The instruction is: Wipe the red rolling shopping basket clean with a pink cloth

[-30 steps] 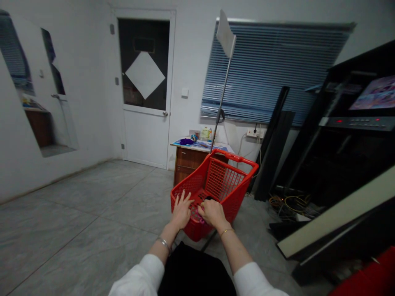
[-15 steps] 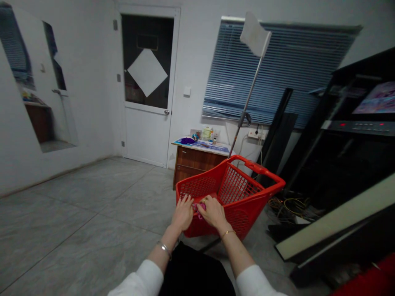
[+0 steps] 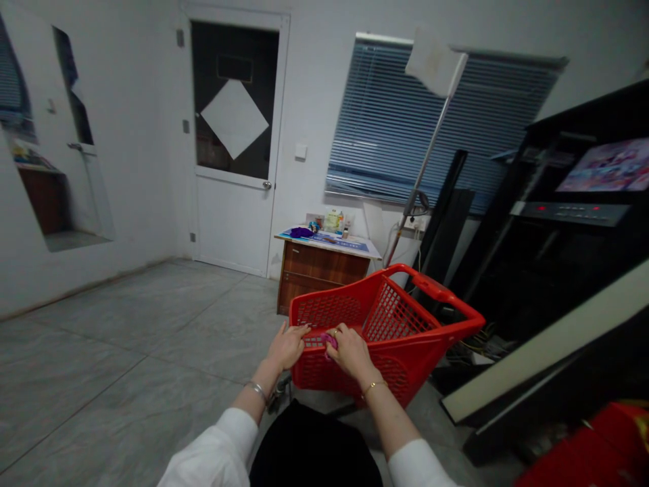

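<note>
A red plastic shopping cart stands on the grey tiled floor right in front of me, tilted so its far end points right. A metal pole with a white flag rises from its far side. My left hand grips the near rim of the cart. My right hand rests on the same rim, fingers closed around a small pink thing that I cannot make out clearly. Both wrists wear thin bracelets.
A low wooden desk with small items stands behind the cart, under a window with blue blinds. A white door is at the back left. A dark cabinet with a screen and loose cables fills the right.
The cart has swung to the right and tipped more level. My left hand went from flat inside the basket to gripping its near rim. The flag pole leans further right.
</note>
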`<action>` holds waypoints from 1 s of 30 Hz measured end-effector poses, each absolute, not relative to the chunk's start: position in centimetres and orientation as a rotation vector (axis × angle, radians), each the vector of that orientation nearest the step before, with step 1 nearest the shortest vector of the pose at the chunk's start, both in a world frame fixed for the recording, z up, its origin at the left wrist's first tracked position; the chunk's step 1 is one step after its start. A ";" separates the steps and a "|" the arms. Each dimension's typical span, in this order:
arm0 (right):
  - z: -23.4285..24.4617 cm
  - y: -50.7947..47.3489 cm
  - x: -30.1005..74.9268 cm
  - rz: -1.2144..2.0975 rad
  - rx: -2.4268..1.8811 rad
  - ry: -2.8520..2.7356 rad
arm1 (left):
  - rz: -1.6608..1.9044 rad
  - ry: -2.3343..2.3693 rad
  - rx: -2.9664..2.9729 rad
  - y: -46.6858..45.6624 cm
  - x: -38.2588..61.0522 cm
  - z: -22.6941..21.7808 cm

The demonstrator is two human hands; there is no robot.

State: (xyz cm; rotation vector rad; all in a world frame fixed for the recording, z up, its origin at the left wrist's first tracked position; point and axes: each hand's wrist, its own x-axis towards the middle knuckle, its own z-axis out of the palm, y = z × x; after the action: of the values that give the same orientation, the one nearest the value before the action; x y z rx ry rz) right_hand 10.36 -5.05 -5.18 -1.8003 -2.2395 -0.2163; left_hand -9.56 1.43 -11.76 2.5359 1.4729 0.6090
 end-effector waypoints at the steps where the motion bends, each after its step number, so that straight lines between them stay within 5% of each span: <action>1: -4.9 -4.9 10.8 -0.201 -1.839 -2.233 | 0.597 1.468 2.532 1.7 -10.1 -11.6; 8: -4.6 -4.7 10.8 -0.266 -1.910 -2.168 | 0.450 1.604 2.508 2.7 -11.2 -10.4; 17: -5.9 -4.4 5.7 -0.393 -1.898 -2.073 | 0.991 1.918 2.404 -0.8 -6.8 -12.2; 30: -5.2 -6.3 12.3 -0.545 -2.021 -1.868 | 0.891 1.877 2.421 -0.2 -6.9 -10.8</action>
State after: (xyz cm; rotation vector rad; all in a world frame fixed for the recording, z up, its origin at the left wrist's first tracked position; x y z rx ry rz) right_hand 12.30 -6.30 -5.17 -2.0210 -1.8676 -0.5453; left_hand -6.91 -0.23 -10.77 2.4210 1.8775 0.8910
